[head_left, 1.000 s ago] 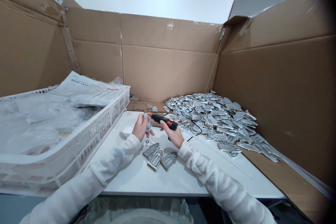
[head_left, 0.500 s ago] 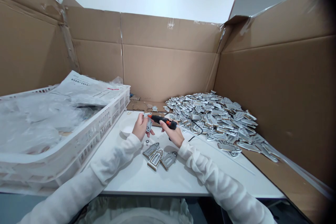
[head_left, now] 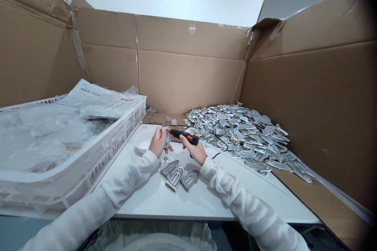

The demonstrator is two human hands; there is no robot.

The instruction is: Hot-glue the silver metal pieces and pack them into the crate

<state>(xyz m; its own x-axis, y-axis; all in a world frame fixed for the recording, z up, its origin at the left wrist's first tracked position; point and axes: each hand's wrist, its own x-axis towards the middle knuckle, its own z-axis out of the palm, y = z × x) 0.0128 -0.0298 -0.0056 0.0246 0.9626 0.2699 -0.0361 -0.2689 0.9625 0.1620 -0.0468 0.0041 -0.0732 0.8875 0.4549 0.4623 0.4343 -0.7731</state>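
Note:
My left hand (head_left: pixel 158 142) is closed on a small grey-and-white arched piece (head_left: pixel 167 140), held up above the white table (head_left: pixel 141 200). In my right hand (head_left: pixel 195 150) is a black and orange hot glue gun (head_left: pixel 184 136), its orange tip against or very near the top of that piece. A black cord (head_left: pixel 220 143) lies to the right of the glue gun. Below my hands, three arched pieces (head_left: pixel 174 179) rest together on the table, with a small black ring (head_left: pixel 165 159) just behind them. A white round dish (head_left: pixel 142 141) is partly hidden behind my left hand.
A large heap of similar arched pieces (head_left: pixel 235 127) covers the back right. On the left stands a white plastic basket (head_left: pixel 123 133) holding clear bags (head_left: pixel 44 133) and a printed white bag (head_left: pixel 94 98). Cardboard walls (head_left: pixel 191 82) enclose the table's back and sides.

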